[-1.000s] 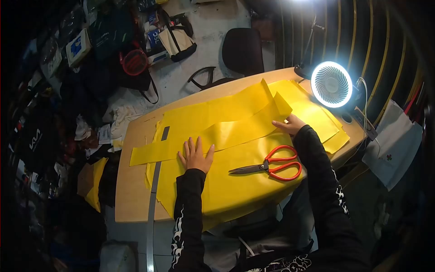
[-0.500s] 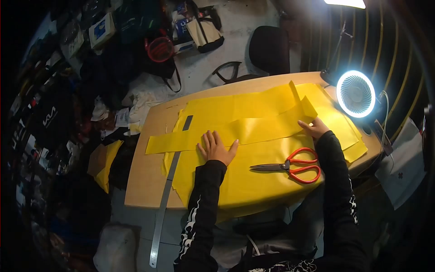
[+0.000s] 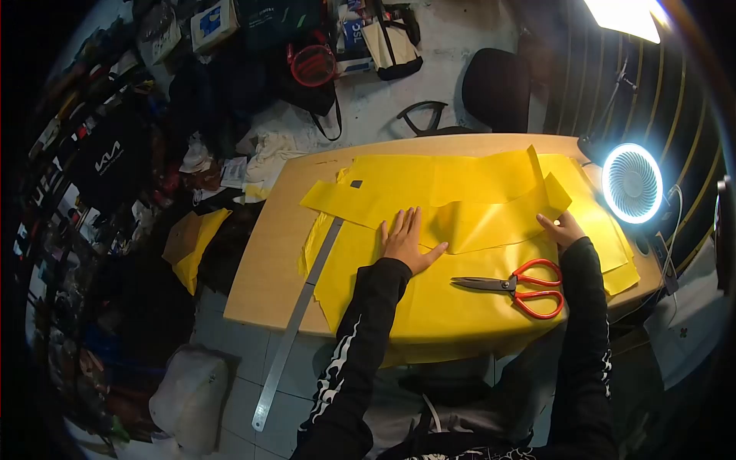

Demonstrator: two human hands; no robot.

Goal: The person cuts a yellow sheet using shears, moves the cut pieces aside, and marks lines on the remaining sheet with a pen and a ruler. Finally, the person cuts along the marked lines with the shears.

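Observation:
A long yellow strip of fabric-like sheet (image 3: 491, 222) lies across a larger yellow sheet (image 3: 429, 307). My left hand (image 3: 406, 244) rests on the strip with its fingers spread, pressing near its lower edge. At the strip's right end, my right hand (image 3: 566, 230) pinches the edge between thumb and fingers; a corner there stands up. Between the hands the strip buckles into a raised fold. Scissors with orange-red handles (image 3: 510, 286) lie below it, blades pointing left. A metal ruler (image 3: 299, 307) runs under the strip's left part and juts over the table's near edge.
The wooden table (image 3: 257, 268) shows bare wood at the left. A lit ring fan (image 3: 632, 182) stands at the right end, beneath a lamp (image 3: 625, 17). Behind the table are a black chair (image 3: 497, 88) and bags; clutter fills the left side.
The strip's left end has swung away from me, so the strip now bends and buckles more in the middle. My left hand stays flat on it. The whole view has shifted.

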